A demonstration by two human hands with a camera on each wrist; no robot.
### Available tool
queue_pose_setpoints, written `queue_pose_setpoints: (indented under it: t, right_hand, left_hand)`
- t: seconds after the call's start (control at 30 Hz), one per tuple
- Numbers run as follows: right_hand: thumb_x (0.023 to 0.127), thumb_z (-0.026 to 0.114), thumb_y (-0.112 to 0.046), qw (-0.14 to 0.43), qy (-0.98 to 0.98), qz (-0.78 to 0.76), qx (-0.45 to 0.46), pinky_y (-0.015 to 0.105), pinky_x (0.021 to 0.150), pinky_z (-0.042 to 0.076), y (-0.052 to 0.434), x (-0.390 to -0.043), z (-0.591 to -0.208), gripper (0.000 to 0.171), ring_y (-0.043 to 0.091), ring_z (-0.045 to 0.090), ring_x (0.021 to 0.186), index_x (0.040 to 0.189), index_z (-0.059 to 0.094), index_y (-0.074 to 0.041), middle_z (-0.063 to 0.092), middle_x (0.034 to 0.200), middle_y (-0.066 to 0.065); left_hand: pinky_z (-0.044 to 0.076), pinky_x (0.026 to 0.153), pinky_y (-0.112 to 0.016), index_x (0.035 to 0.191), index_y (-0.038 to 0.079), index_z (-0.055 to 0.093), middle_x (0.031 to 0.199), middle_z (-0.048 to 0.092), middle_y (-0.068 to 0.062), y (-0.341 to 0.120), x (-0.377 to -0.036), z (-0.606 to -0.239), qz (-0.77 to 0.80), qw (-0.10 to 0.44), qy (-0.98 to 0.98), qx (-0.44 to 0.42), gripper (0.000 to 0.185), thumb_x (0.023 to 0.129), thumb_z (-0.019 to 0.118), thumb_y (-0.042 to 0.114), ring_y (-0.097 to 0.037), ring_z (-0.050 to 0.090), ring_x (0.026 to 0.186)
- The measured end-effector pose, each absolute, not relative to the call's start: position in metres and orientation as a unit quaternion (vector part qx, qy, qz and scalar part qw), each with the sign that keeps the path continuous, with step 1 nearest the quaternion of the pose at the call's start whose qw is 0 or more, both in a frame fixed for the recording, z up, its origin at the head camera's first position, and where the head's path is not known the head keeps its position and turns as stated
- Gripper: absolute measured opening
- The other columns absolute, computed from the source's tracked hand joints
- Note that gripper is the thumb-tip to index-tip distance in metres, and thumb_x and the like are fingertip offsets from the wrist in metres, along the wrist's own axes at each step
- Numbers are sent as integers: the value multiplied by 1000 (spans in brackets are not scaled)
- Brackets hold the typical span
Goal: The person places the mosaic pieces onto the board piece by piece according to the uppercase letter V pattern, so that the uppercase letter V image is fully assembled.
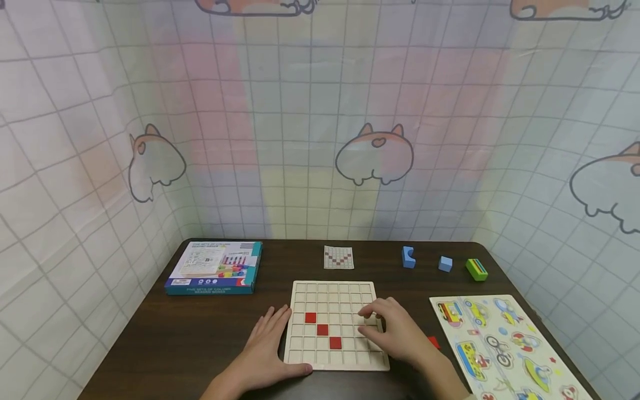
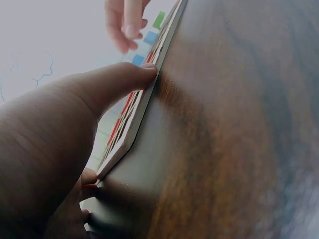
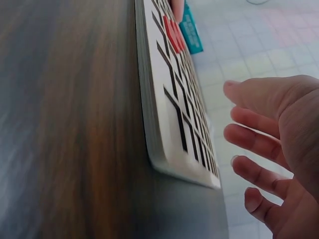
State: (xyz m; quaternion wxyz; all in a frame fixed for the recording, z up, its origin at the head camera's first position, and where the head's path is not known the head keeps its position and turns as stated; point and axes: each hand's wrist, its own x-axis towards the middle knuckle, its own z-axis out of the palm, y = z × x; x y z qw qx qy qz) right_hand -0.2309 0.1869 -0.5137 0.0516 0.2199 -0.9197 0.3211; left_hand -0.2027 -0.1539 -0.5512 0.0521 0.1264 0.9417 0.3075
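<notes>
A pale wooden grid board [image 1: 350, 367] lies on the dark table. Three red square tiles [image 1: 322, 330] sit in its cells along a diagonal. My left hand [image 1: 265, 347] rests at the board's left side, its fingers extended along that edge and its thumb on the front edge. Over the right part of the board hovers my right hand [image 1: 392, 329], fingers loosely bent, thumb and fingertips apart and nothing between them. In the right wrist view, that hand [image 3: 279, 139] is clear of the board's surface. A red piece [image 1: 434, 341] shows partly behind the right wrist.
Behind the board lies a small patterned card [image 1: 338, 258]. A boxed set [image 1: 215, 268] is at the back left. Blue blocks [image 1: 408, 257] and a green striped block [image 1: 476, 269] stand back right. A picture puzzle board [image 1: 487, 355] occupies the right side.
</notes>
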Motion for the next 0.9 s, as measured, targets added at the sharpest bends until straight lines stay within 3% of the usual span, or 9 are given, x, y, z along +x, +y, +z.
queue_pose_setpoints:
  t: [0.37,0.63,0.9]
  right_hand:
    - [94,91,-40,52,-942,282,176,41,100,58,220,-219,-516,30,8,58,112,120,80,-30,72,117,-24]
    - [91,93,-44,42,-950,272,149,40,98,58,241,-208,-514,33,7,54,108,119,79,-33,72,117,-22]
    - [84,96,-55,14,-964,234,126,38,92,55,260,-199,-515,46,10,54,106,119,79,-31,73,118,-16]
  left_hand:
    - [15,137,-72,177,15,30,184,31,-8,-155,-201,-551,301,54,943,130,141,71,80,93,-42,15,174]
    - [16,137,-72,177,15,31,183,31,-9,-156,-201,-550,299,54,944,130,140,71,80,93,-43,15,174]
    - [16,137,-72,177,16,29,184,30,-8,-156,-202,-553,295,49,945,135,141,72,79,94,-43,15,174]
